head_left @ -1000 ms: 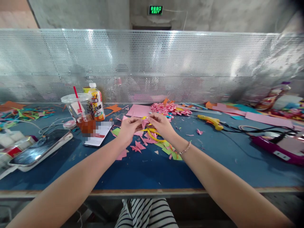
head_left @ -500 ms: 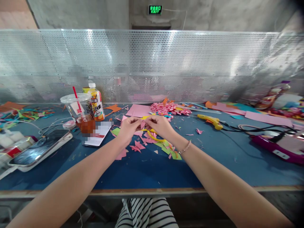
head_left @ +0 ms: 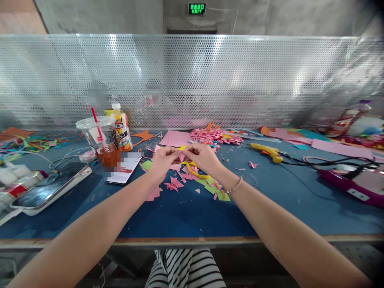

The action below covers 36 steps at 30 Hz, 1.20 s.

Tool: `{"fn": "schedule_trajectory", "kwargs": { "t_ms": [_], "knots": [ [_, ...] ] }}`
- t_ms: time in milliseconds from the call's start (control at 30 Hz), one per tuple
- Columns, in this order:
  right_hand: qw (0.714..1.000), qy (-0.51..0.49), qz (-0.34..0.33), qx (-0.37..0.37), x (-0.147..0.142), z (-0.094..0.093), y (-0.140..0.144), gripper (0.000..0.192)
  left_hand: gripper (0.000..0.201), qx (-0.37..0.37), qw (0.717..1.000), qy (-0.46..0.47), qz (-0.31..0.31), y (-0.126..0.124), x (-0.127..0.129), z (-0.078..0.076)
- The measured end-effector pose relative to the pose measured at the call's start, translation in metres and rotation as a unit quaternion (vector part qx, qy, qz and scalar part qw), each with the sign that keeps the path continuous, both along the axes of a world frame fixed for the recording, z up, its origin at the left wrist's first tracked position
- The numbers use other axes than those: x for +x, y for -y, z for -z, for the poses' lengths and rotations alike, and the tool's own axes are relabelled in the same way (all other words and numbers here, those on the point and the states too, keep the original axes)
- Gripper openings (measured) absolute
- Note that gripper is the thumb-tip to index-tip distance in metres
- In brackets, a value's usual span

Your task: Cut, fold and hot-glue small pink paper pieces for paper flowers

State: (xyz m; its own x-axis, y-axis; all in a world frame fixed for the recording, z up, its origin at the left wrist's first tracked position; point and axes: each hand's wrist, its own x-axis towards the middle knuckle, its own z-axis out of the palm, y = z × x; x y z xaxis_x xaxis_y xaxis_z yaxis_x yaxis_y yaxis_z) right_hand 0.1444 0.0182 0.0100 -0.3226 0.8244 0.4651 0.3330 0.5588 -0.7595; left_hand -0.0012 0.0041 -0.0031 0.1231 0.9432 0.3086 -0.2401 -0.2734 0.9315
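Left hand (head_left: 162, 159) and right hand (head_left: 204, 157) both pinched one small pink paper piece (head_left: 181, 156) above worktop (head_left: 186, 216) middle. Fold looked half-made. Pile of finished pink folded pieces (head_left: 213, 137) lay near far edge; one uncut pink sheet (head_left: 175, 139) beside it. Yellow scissors (head_left: 195, 171) under hands. One glue gun (head_left: 267, 152), two phones, one iced-tea cup (head_left: 100, 140).

A perforated metal screen (head_left: 192, 80) spans the frame's middle. Grey concrete wall (head_left: 270, 18) rises above it. A green exit sign (head_left: 197, 8) glows top centre.
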Motion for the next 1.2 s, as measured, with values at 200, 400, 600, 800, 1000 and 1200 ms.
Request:
{"fn": "schedule_trajectory", "kwargs": {
  "t_ms": [200,400,600,800,1000,1200],
  "knots": [
    [0.987,0.041,0.054,0.145,0.001,0.002,0.001,0.014,0.01,-0.015,0.998,0.054,-0.039,-0.001,-0.001,-0.002],
    [0.933,0.127,0.0,0.338,0.006,-0.001,0.008,0.023,0.011,-0.069,0.987,0.14,-0.038,0.006,0.007,-0.005],
    [0.915,0.142,-0.026,0.376,0.008,-0.001,0.002,0.017,0.011,-0.085,0.987,0.125,-0.05,0.009,0.009,-0.008],
    [0.915,0.102,-0.011,0.389,0.01,0.0,-0.001,0.012,0.01,-0.092,0.987,0.128,-0.029,0.006,0.007,-0.008],
    [0.92,0.096,0.017,0.38,0.01,-0.002,0.001,0.012,0.01,-0.085,0.985,0.152,0.004,0.006,0.005,-0.006],
    [0.919,0.105,0.018,0.379,0.012,-0.003,-0.001,0.013,0.011,-0.085,0.984,0.158,0.02,0.004,0.004,-0.004]
  ]
}}
